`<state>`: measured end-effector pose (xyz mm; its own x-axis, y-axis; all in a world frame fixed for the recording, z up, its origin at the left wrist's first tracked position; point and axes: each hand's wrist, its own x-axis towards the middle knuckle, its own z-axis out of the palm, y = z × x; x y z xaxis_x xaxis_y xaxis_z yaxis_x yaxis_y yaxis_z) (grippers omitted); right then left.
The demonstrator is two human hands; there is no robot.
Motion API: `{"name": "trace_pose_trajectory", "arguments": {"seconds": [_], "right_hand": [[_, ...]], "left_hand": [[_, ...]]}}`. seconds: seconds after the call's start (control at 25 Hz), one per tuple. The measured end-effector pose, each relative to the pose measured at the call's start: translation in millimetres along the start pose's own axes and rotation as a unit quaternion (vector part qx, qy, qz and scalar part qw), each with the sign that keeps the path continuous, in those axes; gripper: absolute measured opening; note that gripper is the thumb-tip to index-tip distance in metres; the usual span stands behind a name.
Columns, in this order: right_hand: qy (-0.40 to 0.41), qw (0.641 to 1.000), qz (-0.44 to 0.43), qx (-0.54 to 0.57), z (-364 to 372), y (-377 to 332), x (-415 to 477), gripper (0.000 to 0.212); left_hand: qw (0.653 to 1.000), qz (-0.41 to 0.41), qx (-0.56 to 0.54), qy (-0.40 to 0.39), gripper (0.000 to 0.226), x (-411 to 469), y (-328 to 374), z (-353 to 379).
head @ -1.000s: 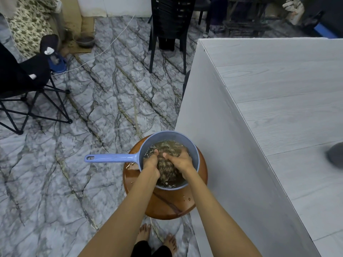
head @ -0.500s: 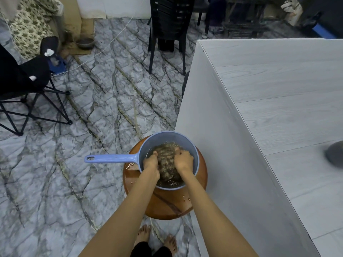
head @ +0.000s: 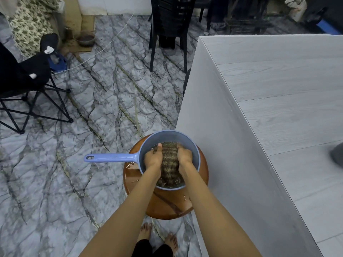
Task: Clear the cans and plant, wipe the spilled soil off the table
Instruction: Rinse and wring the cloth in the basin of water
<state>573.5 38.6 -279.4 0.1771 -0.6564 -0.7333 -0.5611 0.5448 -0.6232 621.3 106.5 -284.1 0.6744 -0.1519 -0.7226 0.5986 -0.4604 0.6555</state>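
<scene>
A wet, brown-patterned cloth (head: 169, 164) lies in murky water inside a blue long-handled basin (head: 167, 135). The basin stands on a round brown stool (head: 167, 206) beside the grey table (head: 274, 108). My left hand (head: 153, 157) grips the cloth's left side and my right hand (head: 183, 155) grips its right side, both inside the basin. The cloth is stretched flat between them. No cans, plant or soil are in view.
The basin's handle (head: 111, 158) points left. Water drops lie on the stool. A dark grey object (head: 338, 156) sits at the table's right edge. A black folding chair (head: 27, 93) stands far left, black plastic chairs (head: 168, 25) at the back. My bare feet (head: 157, 236) are below the stool.
My hands were bunched close together on the cloth. Now they have drawn apart to its two sides, and the cloth is spread out between them.
</scene>
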Motion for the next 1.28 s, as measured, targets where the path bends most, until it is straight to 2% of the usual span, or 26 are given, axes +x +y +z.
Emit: {"name": "trace_pose_trajectory", "arguments": {"seconds": [0.16,0.24,0.32,0.44,0.56,0.64,0.68,0.84,0.96,1.04,1.12,1.2,1.28], "right_hand": [[-0.104,0.994,-0.029,-0.007,2,-4,1,0.049],[-0.092,0.994,-0.059,-0.015,3,1,4,0.044],[-0.036,0.997,-0.071,-0.007,4,6,5,0.027],[0.008,0.999,-0.031,-0.028,4,9,6,0.033],[-0.046,0.999,-0.007,-0.005,3,4,6,0.039],[-0.099,0.995,-0.015,0.009,2,2,2,0.034],[-0.101,0.995,-0.018,0.022,1,2,1,0.032],[-0.016,0.998,-0.054,0.029,5,6,0,0.012],[0.049,0.997,-0.049,-0.021,6,5,-2,0.025],[0.004,1.000,-0.012,-0.009,5,2,1,0.039],[-0.097,0.994,0.018,0.045,2,-1,-3,0.037],[-0.151,0.987,-0.003,0.054,-2,3,-2,0.029],[-0.138,0.988,-0.043,0.048,-5,7,-2,0.024]], "left_hand": [[0.998,-0.044,-0.031,0.021,0.043,-1,7,1],[0.999,-0.038,-0.022,0.012,0.036,-1,7,2],[0.999,-0.025,-0.028,0.000,0.034,0,6,1],[0.999,-0.019,-0.049,-0.001,0.032,-2,7,2],[0.999,0.001,-0.015,-0.028,0.044,-2,9,4],[0.999,0.014,-0.013,-0.037,0.042,-1,7,4],[0.999,0.016,-0.009,-0.027,0.039,2,5,3],[0.999,0.007,0.013,0.032,0.042,-1,5,3],[0.999,-0.001,-0.010,0.050,0.051,-9,5,4],[0.998,-0.014,-0.059,-0.001,0.036,-15,4,3],[0.996,-0.018,-0.081,-0.030,0.036,-15,4,0],[0.997,-0.016,-0.081,-0.002,0.035,-12,6,-2],[0.996,-0.021,-0.079,0.024,0.037,-9,5,0]]}}
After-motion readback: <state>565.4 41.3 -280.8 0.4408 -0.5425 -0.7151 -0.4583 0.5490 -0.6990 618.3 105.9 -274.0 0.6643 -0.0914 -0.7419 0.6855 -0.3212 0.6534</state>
